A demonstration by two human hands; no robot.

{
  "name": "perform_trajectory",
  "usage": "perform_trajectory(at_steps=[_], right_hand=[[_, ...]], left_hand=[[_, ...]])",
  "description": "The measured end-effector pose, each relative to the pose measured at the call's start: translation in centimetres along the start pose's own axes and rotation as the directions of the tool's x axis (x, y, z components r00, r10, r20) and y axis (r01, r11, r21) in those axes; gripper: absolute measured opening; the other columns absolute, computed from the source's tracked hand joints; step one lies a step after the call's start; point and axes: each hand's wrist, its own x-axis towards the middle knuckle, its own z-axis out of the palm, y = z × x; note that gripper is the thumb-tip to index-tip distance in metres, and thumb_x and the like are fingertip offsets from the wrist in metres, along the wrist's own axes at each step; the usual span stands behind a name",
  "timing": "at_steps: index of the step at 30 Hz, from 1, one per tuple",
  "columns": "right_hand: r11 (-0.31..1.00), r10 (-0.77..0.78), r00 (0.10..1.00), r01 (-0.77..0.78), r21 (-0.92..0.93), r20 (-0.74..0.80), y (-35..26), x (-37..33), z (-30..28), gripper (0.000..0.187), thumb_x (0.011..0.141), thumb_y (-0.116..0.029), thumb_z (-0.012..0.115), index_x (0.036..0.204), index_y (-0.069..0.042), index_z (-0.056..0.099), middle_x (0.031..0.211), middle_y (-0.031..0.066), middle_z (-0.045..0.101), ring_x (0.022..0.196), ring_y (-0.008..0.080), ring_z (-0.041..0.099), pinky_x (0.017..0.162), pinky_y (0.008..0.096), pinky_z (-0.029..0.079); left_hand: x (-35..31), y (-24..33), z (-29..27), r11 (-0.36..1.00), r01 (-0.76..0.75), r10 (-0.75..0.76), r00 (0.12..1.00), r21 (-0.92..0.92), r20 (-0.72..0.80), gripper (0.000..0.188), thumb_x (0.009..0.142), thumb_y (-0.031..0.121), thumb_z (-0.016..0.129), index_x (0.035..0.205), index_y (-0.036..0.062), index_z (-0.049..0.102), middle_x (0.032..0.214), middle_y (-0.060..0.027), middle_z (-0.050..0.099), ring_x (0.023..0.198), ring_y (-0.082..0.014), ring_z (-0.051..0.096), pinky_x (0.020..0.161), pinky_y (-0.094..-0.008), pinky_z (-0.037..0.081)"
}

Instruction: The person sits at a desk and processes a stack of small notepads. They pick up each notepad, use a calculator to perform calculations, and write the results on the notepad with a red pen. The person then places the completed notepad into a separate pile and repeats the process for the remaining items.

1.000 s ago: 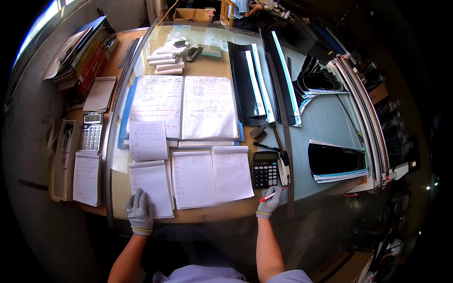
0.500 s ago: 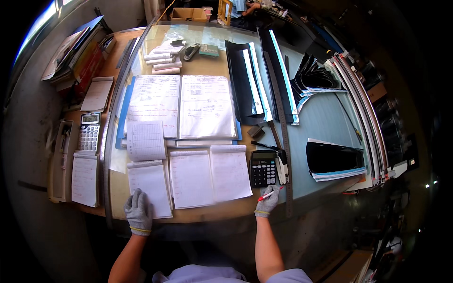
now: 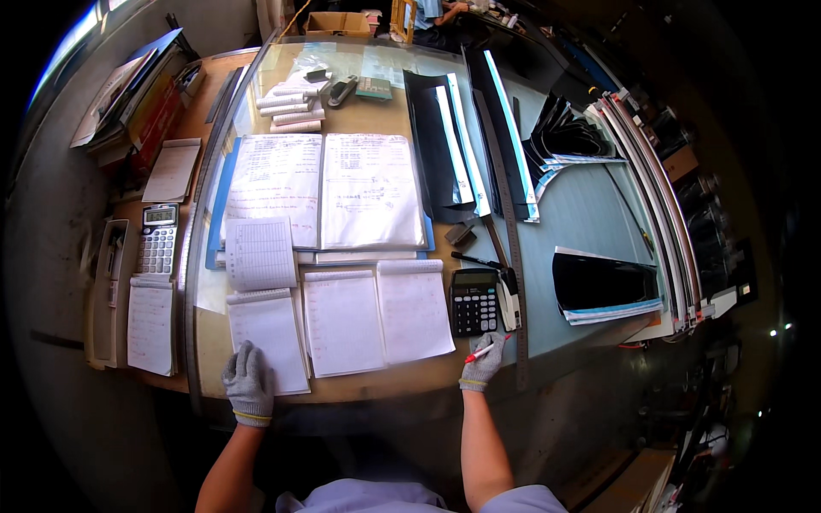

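My left hand (image 3: pixel 249 382), in a grey knit glove with a yellow cuff edge, lies over the lower left corner of a notepad (image 3: pixel 270 342), its fingers stretched out. In my right hand (image 3: pixel 481 366), gloved the same way, is a red and white pen (image 3: pixel 480 351), held slantwise just below a black calculator (image 3: pixel 475 302). Two more written pads, a left one (image 3: pixel 342 325) and a right one (image 3: pixel 416 312), lie between my hands. Beyond them an open binder (image 3: pixel 371 192) shows handwritten pages, and a small ruled pad (image 3: pixel 261 254) overlaps its lower left edge.
A stapler (image 3: pixel 508 301) and a long metal ruler (image 3: pixel 515 248) lie right of the calculator. Black sheets with white and blue edges (image 3: pixel 607 285) sit farther right. On the left side table are a silver calculator (image 3: pixel 159 239) and a pad (image 3: pixel 151 325). Another person (image 3: pixel 436 21) sits at the back.
The whole view has shifted slightly to the left. Both hands stay in place against the table, and the pen remains in my right hand.
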Motion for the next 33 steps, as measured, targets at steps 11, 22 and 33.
perform_trajectory(at_steps=[11,22,33], right_hand=[[0.504,-0.417,0.813,0.579,-0.641,0.407,-0.9,-2.0,1.8,0.018,0.095,-0.004,0.055,0.112,-0.004,0.058,0.128,0.015,0.063,0.118,0.0267,0.061,0.094,0.0362,0.051],[0.275,-0.428,0.658,0.748,-0.604,0.62,-3.8,-2.1,5.9,0.02,0.085,-0.003,0.065,0.104,-0.007,0.062,0.109,0.0137,0.068,0.112,0.0401,0.059,0.104,0.0526,0.042],[0.248,-0.443,0.656,0.744,-0.62,0.611,-3.7,1.5,6.3,0.023,0.083,0.0,0.064,0.105,-0.004,0.06,0.113,0.0161,0.066,0.115,0.04,0.058,0.1,0.0518,0.044]], left_hand=[[-0.2,-0.1,0.8,1.0,0.009,-0.008,1.0,0.015,-0.03,0.051,0.084,0.014,0.071,0.133,0.0046,0.061,0.144,-0.0166,0.059,0.125,-0.0425,0.055,0.109,-0.052,0.042],[-0.1,-0.2,0.4,0.999,0.012,-0.013,1.0,0.034,0.027,0.05,0.089,0.016,0.068,0.136,0.0037,0.059,0.147,-0.0164,0.057,0.128,-0.043,0.053,0.111,-0.0522,0.039],[-0.2,-0.2,0.6,1.0,0.019,-0.019,1.0,0.021,0.018,0.05,0.087,0.016,0.069,0.135,0.0036,0.06,0.146,-0.0174,0.057,0.127,-0.0441,0.053,0.11,-0.0523,0.04]])
